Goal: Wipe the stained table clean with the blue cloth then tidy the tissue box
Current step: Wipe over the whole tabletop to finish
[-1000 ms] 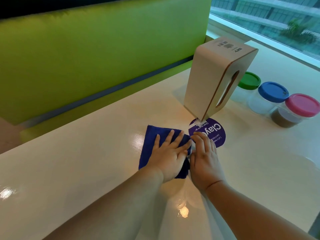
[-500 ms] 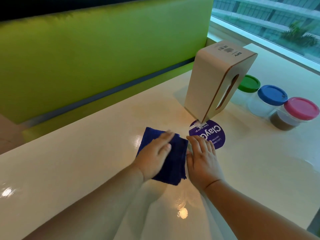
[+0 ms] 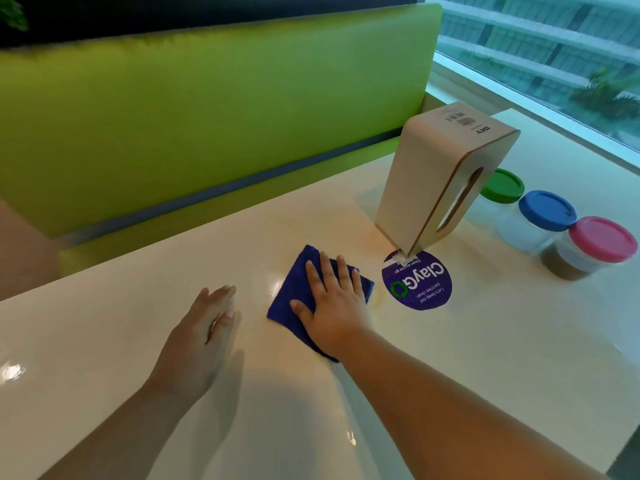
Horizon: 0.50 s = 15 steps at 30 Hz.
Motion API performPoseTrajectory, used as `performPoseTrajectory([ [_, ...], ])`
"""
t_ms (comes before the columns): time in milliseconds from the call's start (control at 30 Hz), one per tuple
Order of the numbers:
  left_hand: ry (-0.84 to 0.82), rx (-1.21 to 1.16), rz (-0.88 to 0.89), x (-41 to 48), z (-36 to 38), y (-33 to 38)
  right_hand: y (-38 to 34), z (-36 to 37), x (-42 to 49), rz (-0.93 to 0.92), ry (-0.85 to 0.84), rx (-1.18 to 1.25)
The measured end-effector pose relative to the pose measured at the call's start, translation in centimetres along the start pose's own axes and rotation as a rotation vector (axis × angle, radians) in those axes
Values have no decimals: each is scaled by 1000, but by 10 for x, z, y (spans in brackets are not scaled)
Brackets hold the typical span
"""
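The right hand lies flat, fingers straight and spread, pressing the blue cloth onto the pale surface beside a round purple sticker. The left hand is open and holds nothing, near the cloth but apart. The tissue box stands on end at the sticker's far edge.

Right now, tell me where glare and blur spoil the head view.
Head view: glare spots on the table at the picture's left edge and beside the blue cloth; left hand slightly motion-blurred, right hand sharp; green bench bows from wide-angle distortion.
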<state>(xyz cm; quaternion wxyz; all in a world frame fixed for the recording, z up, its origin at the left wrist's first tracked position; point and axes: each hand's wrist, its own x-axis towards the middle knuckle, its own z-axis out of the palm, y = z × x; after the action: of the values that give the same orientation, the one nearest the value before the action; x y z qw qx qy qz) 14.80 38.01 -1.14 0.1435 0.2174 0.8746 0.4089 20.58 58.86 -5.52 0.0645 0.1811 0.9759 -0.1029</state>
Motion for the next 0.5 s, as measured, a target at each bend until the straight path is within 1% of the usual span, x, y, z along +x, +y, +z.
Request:
performPoseTrajectory([
  [67, 21, 96, 6, 2, -6, -13, 10, 4, -24, -12, 30, -23],
  [133, 31, 204, -22, 6, -11, -23, 27, 4, -40, 92, 51, -67],
  [200, 24, 306, -56, 10, -12, -30, 37, 1, -36, 193, 23, -52],
  [267, -5, 386, -80, 12, -10, -33, 34, -3, -22, 210, 21, -21],
  [333, -41, 434, -108, 15, -5, -33, 23, -5, -16, 162, 26, -6],
  [467, -30, 493, -128, 24, -5, -38, 16, -3, -47, -84, 12, 33],
  [500, -43, 519, -140, 26, -7, -43, 21, -3, -53, -112, 18, 50],
])
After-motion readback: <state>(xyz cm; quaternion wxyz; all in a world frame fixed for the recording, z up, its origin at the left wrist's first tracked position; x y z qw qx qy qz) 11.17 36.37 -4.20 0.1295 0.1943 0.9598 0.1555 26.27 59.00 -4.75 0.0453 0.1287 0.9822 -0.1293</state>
